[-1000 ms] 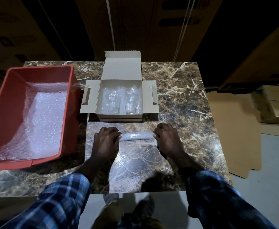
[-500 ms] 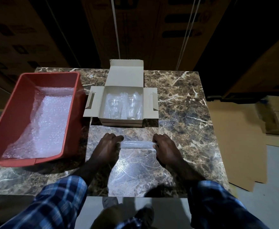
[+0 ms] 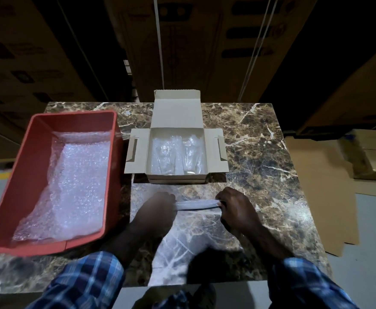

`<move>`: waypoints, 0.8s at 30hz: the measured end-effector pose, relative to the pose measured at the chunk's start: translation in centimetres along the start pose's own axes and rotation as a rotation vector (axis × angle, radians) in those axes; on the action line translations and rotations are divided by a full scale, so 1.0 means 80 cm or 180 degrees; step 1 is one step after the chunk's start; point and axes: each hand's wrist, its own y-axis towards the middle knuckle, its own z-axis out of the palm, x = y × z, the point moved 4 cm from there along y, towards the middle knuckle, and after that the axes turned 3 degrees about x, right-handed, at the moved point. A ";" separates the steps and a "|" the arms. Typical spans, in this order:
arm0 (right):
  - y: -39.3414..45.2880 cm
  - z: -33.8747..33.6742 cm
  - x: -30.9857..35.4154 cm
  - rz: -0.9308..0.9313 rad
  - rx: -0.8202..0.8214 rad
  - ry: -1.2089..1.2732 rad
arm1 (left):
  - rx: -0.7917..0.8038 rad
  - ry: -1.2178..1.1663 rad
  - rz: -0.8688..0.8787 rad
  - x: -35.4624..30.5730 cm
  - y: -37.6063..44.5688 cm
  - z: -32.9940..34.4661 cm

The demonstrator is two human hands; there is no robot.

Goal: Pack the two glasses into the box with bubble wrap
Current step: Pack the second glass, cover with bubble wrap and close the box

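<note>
Both my hands grip bubble wrap roll (image 3: 196, 204) ends, left hand (image 3: 158, 210), right hand (image 3: 236, 210); roll axis left-right, box (image 3: 177, 175) just beyond, both equally near.

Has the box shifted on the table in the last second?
No. The box still has its left flap against the red bin and its lid at the table's far edge. Only the camera moved.

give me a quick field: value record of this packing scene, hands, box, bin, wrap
left hand: grips left end of the bubble wrap roll
right hand: grips its right end
roll: partly rolled clear sheet on the marble table
box: open, flaps out, two wrapped glasses inside
red bin: left of box, holds loose bubble wrap
</note>
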 end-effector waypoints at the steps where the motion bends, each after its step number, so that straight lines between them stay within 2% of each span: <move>1: 0.003 -0.006 0.006 -0.0008 -0.0101 0.0022 | -0.0139 0.0019 0.0002 -0.001 -0.003 -0.010; 6: 0.028 -0.051 0.038 -0.0324 -0.0811 0.0116 | -0.0908 -0.0161 0.0131 0.005 -0.012 -0.076; 10: 0.061 -0.079 0.060 -0.0412 -0.1165 0.0001 | -0.1246 -0.0065 0.0162 0.027 0.006 -0.117; 24: 0.169 -0.087 0.052 -0.0209 -0.0970 -0.0102 | -0.1427 0.0361 0.0116 0.065 0.092 -0.170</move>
